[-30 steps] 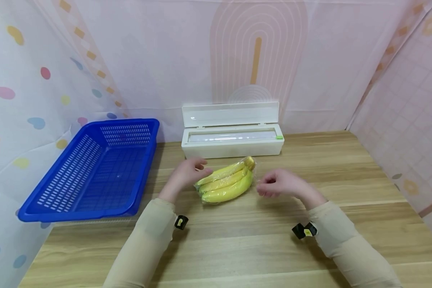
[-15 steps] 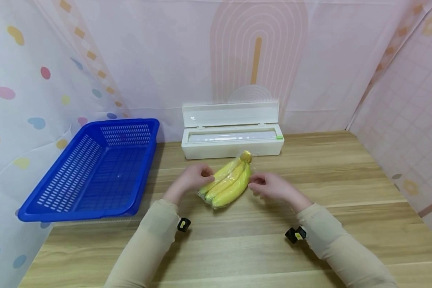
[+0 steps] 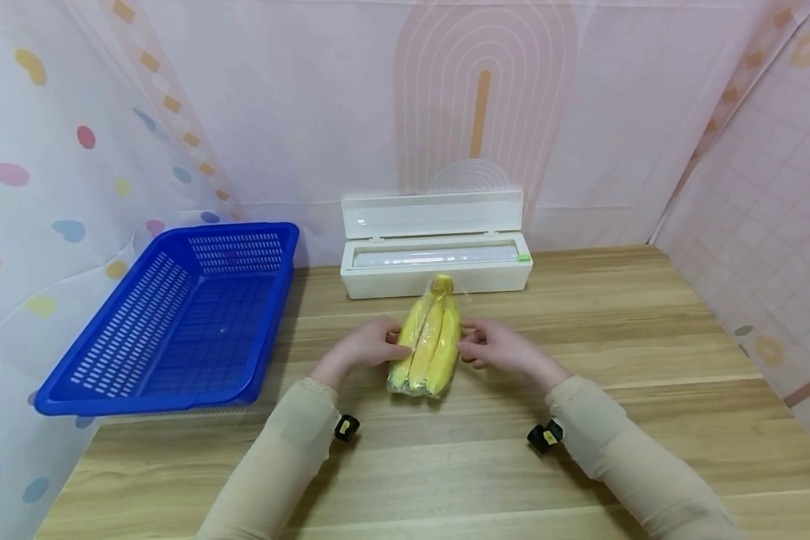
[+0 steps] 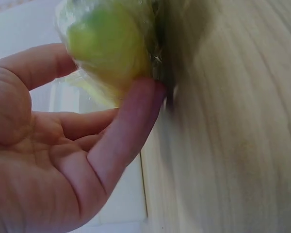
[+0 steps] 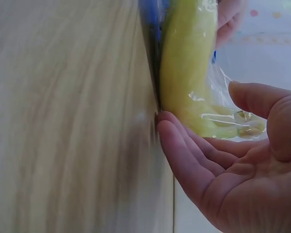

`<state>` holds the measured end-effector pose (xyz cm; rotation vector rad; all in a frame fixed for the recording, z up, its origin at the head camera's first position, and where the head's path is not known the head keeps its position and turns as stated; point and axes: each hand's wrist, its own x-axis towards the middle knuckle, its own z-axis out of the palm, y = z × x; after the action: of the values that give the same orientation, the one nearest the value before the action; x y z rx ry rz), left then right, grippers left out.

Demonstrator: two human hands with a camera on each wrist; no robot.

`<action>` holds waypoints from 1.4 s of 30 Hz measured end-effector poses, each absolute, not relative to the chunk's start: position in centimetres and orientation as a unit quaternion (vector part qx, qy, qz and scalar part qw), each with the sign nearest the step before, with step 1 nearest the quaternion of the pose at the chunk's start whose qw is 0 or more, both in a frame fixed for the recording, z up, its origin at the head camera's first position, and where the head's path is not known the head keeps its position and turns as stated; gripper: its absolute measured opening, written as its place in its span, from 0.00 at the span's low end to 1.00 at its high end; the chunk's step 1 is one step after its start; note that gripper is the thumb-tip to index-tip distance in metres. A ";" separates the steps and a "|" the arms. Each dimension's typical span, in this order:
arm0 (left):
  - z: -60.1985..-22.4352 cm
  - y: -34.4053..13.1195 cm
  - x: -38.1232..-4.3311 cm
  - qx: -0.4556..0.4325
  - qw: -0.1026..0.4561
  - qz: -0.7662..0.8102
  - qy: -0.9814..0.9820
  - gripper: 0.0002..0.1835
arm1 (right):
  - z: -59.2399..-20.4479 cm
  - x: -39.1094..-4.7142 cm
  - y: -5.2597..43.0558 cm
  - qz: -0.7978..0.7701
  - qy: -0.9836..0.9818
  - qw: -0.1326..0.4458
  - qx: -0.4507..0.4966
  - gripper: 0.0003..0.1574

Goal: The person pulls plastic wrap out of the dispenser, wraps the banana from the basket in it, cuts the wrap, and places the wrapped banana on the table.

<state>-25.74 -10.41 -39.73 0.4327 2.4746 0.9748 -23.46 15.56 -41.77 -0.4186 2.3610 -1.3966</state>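
A bunch of yellow bananas (image 3: 427, 341) in clear plastic wrap lies on the table, stem pointing away from me. On its left side my left hand (image 3: 364, 346) holds it, and the left wrist view shows thumb and fingers around the wrapped tips of the bananas (image 4: 106, 43). My right hand (image 3: 502, 349) is at the other side of the bunch. In the right wrist view its fingers (image 5: 184, 150) touch the lower side of the bananas (image 5: 186, 73), while the thumb stands apart from the fruit near the loose wrap.
Behind the bananas stands a white cling film dispenser (image 3: 439, 281) with its lid (image 3: 432, 215) raised and a roll inside. A blue perforated basket (image 3: 270, 330) sits at the left on the wooden table (image 3: 445, 480). Printed cloth (image 3: 297, 112) hangs at the back and sides.
The bananas have turned counterclockwise, so the stem swings from the right to straight away from me. My left hand has taken hold, and my right hand has moved left to them.
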 end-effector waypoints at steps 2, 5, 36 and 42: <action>-39.9 -10.3 -25.7 0.152 0.225 0.367 0.890 0.25 | -42.0 -23.6 15.4 -0.500 0.835 0.182 -0.140 0.38; -40.2 -10.2 -25.7 0.146 0.231 0.388 0.880 0.26 | -42.3 -23.9 15.2 -0.508 0.833 0.182 -0.126 0.39; -40.4 -8.5 -24.2 0.165 0.045 0.399 0.901 0.33 | -41.9 -24.3 14.3 -0.532 0.837 0.009 -0.126 0.38; -40.3 -8.2 -23.7 0.180 -0.001 0.376 0.909 0.35 | -41.9 -24.0 14.2 -0.530 0.834 -0.029 -0.147 0.34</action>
<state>-23.75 -8.20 -40.31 0.5670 2.8569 1.1809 -23.96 14.21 -41.85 -0.4715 2.6711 -1.6978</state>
